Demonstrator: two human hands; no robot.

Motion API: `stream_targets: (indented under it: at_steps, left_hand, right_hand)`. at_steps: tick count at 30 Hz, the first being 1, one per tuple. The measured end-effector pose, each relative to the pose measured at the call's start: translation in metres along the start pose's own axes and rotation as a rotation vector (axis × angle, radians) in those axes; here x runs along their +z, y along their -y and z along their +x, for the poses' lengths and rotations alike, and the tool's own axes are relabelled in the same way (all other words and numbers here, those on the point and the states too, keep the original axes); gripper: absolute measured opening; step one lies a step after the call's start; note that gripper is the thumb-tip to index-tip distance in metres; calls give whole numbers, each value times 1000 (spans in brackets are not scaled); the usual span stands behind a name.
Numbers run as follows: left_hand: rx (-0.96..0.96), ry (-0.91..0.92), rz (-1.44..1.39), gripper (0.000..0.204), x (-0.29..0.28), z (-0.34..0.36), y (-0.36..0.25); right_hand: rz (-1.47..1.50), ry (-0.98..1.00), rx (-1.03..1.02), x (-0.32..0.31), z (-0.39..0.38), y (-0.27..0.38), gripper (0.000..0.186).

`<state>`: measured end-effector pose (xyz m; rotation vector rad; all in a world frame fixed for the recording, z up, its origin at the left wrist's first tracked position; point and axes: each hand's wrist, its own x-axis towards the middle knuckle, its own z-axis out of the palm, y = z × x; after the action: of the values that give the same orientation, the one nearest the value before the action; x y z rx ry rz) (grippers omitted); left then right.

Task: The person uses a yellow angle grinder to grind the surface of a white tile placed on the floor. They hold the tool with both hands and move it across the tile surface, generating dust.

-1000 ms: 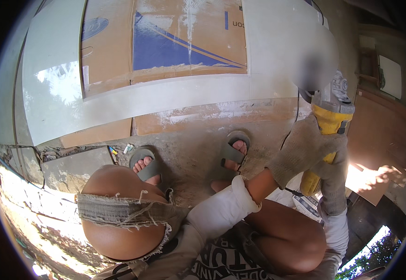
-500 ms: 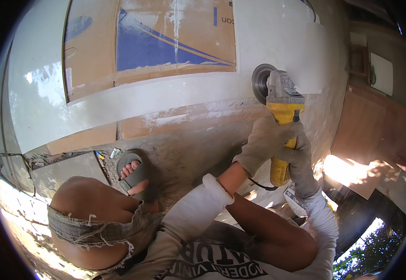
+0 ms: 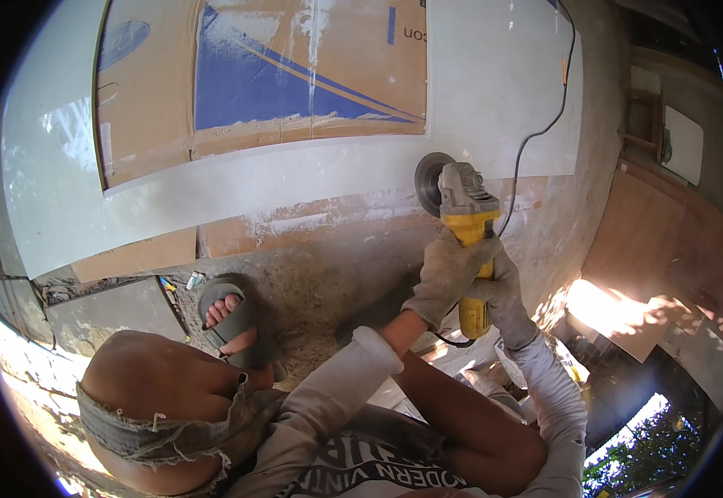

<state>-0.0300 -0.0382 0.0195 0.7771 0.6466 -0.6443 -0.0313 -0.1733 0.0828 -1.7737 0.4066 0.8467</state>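
Note:
In both gloved hands I hold a yellow and grey angle grinder [image 3: 471,199] with a round disc [image 3: 433,183] on its left side. My left hand [image 3: 449,272] is closed around the yellow body just behind the grey head. Further back, my right hand [image 3: 503,300] wraps the rear part of the body. The disc is over the near edge of a large white panel [image 3: 278,162], right of a rectangular opening; whether it touches cannot be told. Brown cardboard with blue print [image 3: 254,83] shows through that opening.
A black cord [image 3: 536,133] crosses the panel's right part. Dusty cardboard strips [image 3: 303,222] lie along the panel's near edge. My sandalled foot [image 3: 230,319] stands close by on the left. Brown boards [image 3: 639,232] and a small white panel [image 3: 683,143] are at the right.
The grinder, with both hands on it, has moved left and nearer to me. The cord over the panel's right part now shows; a pale blur covered that area earlier.

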Motion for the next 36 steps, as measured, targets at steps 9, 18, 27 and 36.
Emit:
stream_targets:
  at_steps: [9,18,27,36]
  left_hand:
    - [-46,27,15,47,-18,4,-4]
    - [87,-53,-56,38,-19,9,-3]
    - [69,54,-177,27,10,-8,-7]
    - [234,42,-109,28,21,-16,-4]
  right_hand:
    - [-16,21,86,5,11,3,77]
    - [-70,-6,7,26,12,5,88]
    - [26,-175,-48,31,-68,-7,107]
    - [128,-286,-99,35,-73,-26,106]
